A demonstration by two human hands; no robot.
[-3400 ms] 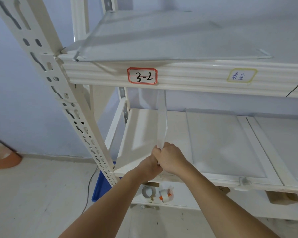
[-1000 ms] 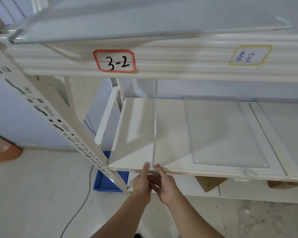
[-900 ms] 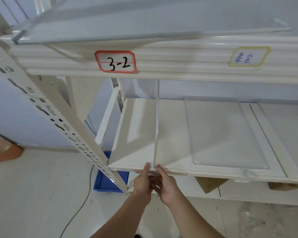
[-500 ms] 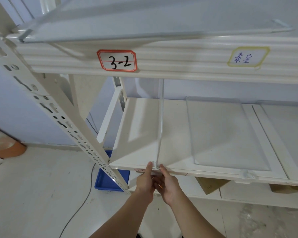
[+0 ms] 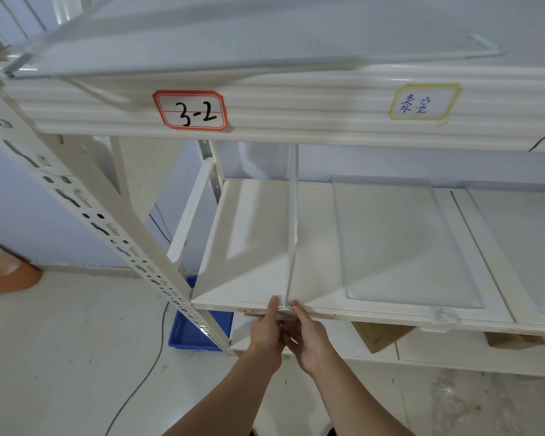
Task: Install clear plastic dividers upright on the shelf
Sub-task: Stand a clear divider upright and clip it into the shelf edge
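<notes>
A clear plastic divider (image 5: 291,221) stands upright on the white shelf (image 5: 252,243), seen edge-on, running from the front lip to the back. Its foot sits in a small clear clip (image 5: 285,312) on the shelf's front edge. My left hand (image 5: 266,333) and my right hand (image 5: 309,338) meet just below that lip, thumbs pressed on either side of the clip and the divider's front bottom corner. A second clear divider (image 5: 400,243) lies flat on the shelf to the right. Another clear sheet (image 5: 217,42) lies flat on the upper shelf.
The upper shelf beam carries a red-framed label "3-2" (image 5: 191,111) and a yellow-framed label (image 5: 423,102). A perforated white upright (image 5: 76,199) slants at the left. A second clear clip (image 5: 442,316) sits on the front lip. Below: a blue bin (image 5: 195,332), cardboard boxes (image 5: 379,336), a floor cable (image 5: 151,363).
3.4 s ago both hands held the divider tilted above the shelf. It now stands vertical at the front lip, with the hands lowered to its foot. Over the last second only the view shifted slightly.
</notes>
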